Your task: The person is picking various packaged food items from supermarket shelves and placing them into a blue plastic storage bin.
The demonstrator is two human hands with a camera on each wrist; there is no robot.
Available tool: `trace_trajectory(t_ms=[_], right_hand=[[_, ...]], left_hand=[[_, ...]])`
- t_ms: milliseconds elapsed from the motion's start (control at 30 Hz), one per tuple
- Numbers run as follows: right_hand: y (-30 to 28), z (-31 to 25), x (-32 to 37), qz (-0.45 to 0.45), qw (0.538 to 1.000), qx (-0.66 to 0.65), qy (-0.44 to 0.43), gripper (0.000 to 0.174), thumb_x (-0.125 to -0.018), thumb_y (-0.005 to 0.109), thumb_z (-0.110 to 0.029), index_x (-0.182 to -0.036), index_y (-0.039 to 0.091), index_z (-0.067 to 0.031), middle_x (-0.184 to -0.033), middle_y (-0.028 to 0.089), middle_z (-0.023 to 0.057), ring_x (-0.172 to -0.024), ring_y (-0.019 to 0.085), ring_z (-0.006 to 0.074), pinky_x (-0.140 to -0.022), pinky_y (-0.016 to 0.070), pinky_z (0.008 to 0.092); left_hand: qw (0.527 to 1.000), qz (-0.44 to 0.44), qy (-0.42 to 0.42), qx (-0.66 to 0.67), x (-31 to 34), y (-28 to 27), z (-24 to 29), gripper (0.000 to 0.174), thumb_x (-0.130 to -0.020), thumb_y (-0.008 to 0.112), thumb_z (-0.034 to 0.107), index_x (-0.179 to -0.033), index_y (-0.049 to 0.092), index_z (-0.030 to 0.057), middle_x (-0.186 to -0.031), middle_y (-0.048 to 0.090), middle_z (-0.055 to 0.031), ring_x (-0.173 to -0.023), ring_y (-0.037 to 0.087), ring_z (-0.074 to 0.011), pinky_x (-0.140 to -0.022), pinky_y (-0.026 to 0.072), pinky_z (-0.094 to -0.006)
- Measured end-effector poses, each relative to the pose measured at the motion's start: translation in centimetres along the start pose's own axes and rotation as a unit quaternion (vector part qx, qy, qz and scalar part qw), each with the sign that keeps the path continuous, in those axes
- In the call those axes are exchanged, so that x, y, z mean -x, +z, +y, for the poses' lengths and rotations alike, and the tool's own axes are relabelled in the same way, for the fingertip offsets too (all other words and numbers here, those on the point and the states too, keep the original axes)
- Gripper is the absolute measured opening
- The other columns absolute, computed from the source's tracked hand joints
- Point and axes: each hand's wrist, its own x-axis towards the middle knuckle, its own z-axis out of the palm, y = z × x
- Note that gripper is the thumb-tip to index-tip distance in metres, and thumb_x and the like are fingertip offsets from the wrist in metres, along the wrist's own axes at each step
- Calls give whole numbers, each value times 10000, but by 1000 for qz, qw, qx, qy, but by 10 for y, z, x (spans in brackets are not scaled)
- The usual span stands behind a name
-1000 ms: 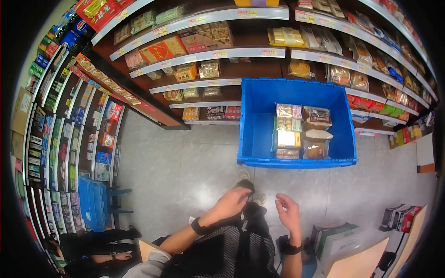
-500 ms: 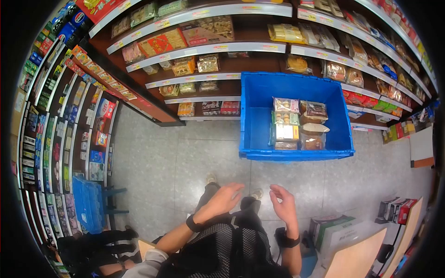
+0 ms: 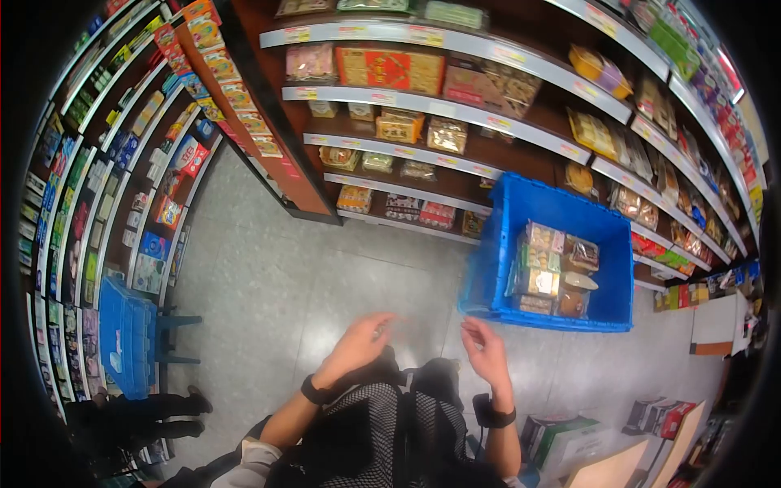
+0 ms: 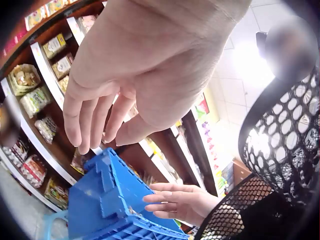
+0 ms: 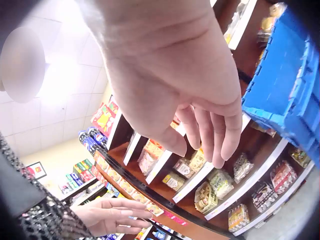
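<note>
Both hands hang in front of the body with nothing in them. In the head view, the left hand (image 3: 358, 346) is over the grey floor, its fingers loosely bent. The right hand (image 3: 486, 354) has relaxed fingers just below the near left corner of a blue plastic crate (image 3: 578, 322). Several clear-wrapped food packs (image 3: 539, 259) sit stacked inside the crate. Up close in the left wrist view, the left hand (image 4: 135, 75) shows slack fingers and a bare palm. Likewise, the right hand (image 5: 175, 85) hangs loose in the right wrist view.
Behind the crate runs a shelf unit (image 3: 480, 122) with packaged snacks and price strips. More stocked shelves (image 3: 106, 195) line the left side. A blue folded-looking item with legs (image 3: 126, 342) stands there, near a person's dark trousers (image 3: 146, 423). Cartons (image 3: 569, 439) lie at lower right.
The view has swung to the left, so the crate and the snack shelves now appear farther right and tilted. Both hands stay empty and relaxed. The wearer's shoes have gone out of sight.
</note>
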Motion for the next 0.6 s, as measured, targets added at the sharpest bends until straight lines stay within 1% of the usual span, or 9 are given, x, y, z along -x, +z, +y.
trace_trajectory(t_ms=[67, 100, 133, 167, 200, 333, 400, 533, 600], right_hand=[[28, -27, -20, 20, 999, 23, -30, 286, -862, 610, -64, -1133, 595, 28, -1023, 678, 170, -908, 679, 225, -809, 531, 309], [38, -39, -26, 17, 999, 19, -31, 278, -862, 611, -67, -1122, 600, 31, -1017, 679, 171, -904, 679, 222, -808, 530, 311], [48, -43, -28, 19, 999, 17, -30, 278, -862, 611, -67, -1122, 600, 31, -1017, 679, 171, -904, 679, 222, -808, 530, 311], [56, -46, -31, -2, 1000, 10, -25, 275, -861, 612, -66, -1118, 602, 32, -1015, 679, 172, -902, 680, 225, -808, 530, 312], [61, -50, -35, -24, 999, 6, -20, 273, -859, 613, -65, -1114, 604, 32, -1014, 680, 173, -900, 681, 227, -808, 530, 312], [70, -69, -58, -15, 998, 48, -35, 272, -856, 617, -61, -1110, 605, 35, -1013, 682, 171, -894, 684, 232, -810, 530, 314], [71, -74, -72, 0, 998, 45, -32, 275, -856, 617, -60, -1113, 602, 36, -1009, 683, 170, -889, 686, 237, -812, 530, 316], [67, -76, -105, -9, 999, 45, -22, 277, -857, 618, -70, -1114, 602, 35, -1013, 683, 172, -901, 686, 242, -814, 530, 318], [63, -80, -126, -12, 999, 49, -16, 281, -857, 617, -75, -1115, 601, 34, -1013, 682, 173, -906, 685, 248, -819, 529, 321]], left_hand=[[998, 39, 29, -41, -10, -35, -28, 311, -853, 579, 73, -1155, 598, -3, -1069, 645, -179, -970, 640, -297, -839, 504, -357], [999, 31, -3, -10, -9, -50, -29, 295, -871, 553, 102, -1141, 594, -8, -1124, 620, -196, -1004, 615, -324, -862, 494, -377], [1000, 29, -1, -12, -8, -62, -35, 295, -871, 553, 102, -1141, 594, -8, -1124, 620, -196, -1004, 615, -324, -862, 494, -377], [999, 32, -9, 7, -5, -71, -42, 295, -867, 557, 94, -1141, 595, -9, -1119, 622, -199, -993, 623, -319, -854, 499, -373], [999, 36, -15, 28, -6, -79, -49, 295, -863, 561, 87, -1140, 595, -9, -1113, 624, -202, -981, 632, -313, -846, 504, -370], [998, 31, -24, 46, -26, -97, -67, 293, -864, 559, 76, -1141, 593, -13, -1091, 631, -205, -974, 641, -301, -837, 511, -364], [998, 44, -7, 40, -42, -100, -68, 276, -877, 572, 51, -1143, 597, -19, -1062, 658, -167, -973, 656, -246, -844, 521, -327], [997, 28, -12, 66, -77, -106, -52, 275, -877, 574, 51, -1142, 594, -20, -1057, 657, -167, -979, 654, -244, -848, 520, -330], [996, 3, -11, 84, -98, -113, -40, 274, -881, 569, 41, -1148, 592, -16, -1074, 652, -160, -990, 648, -228, -856, 515, -325]])
